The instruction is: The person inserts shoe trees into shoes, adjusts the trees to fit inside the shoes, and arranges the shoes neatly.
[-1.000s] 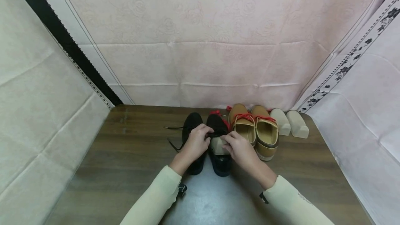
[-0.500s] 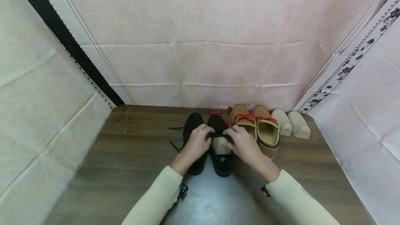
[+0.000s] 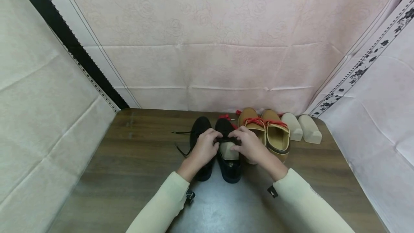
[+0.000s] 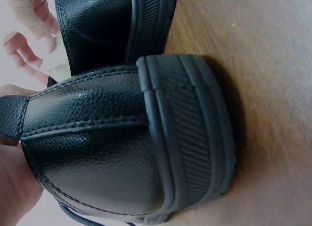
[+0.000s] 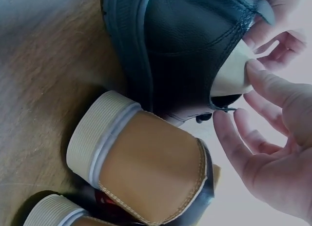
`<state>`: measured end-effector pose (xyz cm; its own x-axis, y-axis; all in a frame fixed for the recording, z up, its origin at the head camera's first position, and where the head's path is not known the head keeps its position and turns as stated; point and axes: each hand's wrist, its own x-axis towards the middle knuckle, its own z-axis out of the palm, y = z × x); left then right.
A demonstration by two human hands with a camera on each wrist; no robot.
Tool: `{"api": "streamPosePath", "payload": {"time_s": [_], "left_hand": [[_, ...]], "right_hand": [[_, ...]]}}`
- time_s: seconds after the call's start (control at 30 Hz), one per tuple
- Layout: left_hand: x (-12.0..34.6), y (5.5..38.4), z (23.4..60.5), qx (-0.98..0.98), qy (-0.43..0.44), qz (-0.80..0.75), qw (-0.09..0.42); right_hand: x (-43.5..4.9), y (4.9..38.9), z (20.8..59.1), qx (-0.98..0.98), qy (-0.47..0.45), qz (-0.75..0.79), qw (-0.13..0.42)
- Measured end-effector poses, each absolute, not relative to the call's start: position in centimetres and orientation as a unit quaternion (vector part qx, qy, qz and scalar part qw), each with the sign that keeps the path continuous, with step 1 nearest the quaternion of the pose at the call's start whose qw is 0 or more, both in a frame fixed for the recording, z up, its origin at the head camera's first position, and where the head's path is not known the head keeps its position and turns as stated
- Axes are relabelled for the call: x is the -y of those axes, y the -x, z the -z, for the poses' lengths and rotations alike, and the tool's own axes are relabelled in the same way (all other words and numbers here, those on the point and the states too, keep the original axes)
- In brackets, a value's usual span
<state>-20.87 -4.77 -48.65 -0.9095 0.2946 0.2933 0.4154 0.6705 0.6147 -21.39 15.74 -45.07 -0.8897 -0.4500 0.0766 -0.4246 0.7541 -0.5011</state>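
A pair of black lace-up shoes stands toe-away on the wooden board, the left shoe (image 3: 200, 123) beside the right shoe (image 3: 231, 172). My left hand (image 3: 204, 146) reaches over the left shoe, with bent fingers at the lace and tongue of the right one; its fingertips are partly hidden. My right hand (image 3: 248, 144) is at the other side of that opening. In the right wrist view its thumb lies against a beige shoe block (image 5: 231, 72) inside the shoe, and a forefinger tip meets the dark shoelace (image 5: 224, 108) at the edge.
Tan shoes (image 3: 279, 139) with red laces stand close on the right. Two off-white blocks (image 3: 308, 129) lie beyond them. A loose black lace (image 3: 181, 132) extends left from the left shoe. Patterned cloth (image 3: 207, 67) rises behind the board's far edge.
My right hand first drew slightly up and away from the shoe opening, then came back to its edge with fingers more spread. The left hand has kept its place.
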Motion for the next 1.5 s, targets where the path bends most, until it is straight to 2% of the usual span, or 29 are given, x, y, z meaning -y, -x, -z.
{"api": "streamPosePath", "payload": {"time_s": [0.2, 0.57, 1.03, 1.5], "left_hand": [[4.7, 20.9, 48.7, 0.909, 0.197, 0.358, 0.085], [4.6, 20.9, 48.6, 0.909, 0.196, 0.356, 0.086], [4.7, 20.9, 48.5, 0.913, 0.195, 0.347, 0.087], [4.6, 20.8, 48.6, 0.917, 0.193, 0.337, 0.091]], "right_hand": [[-15.9, 21.8, 45.6, -0.939, 0.233, 0.252, 0.038], [-15.8, 21.8, 45.5, -0.937, 0.237, 0.255, 0.025], [-15.0, 22.5, 46.2, -0.944, 0.262, 0.196, -0.05], [-14.6, 22.8, 46.4, -0.95, 0.234, 0.204, -0.028]]}}
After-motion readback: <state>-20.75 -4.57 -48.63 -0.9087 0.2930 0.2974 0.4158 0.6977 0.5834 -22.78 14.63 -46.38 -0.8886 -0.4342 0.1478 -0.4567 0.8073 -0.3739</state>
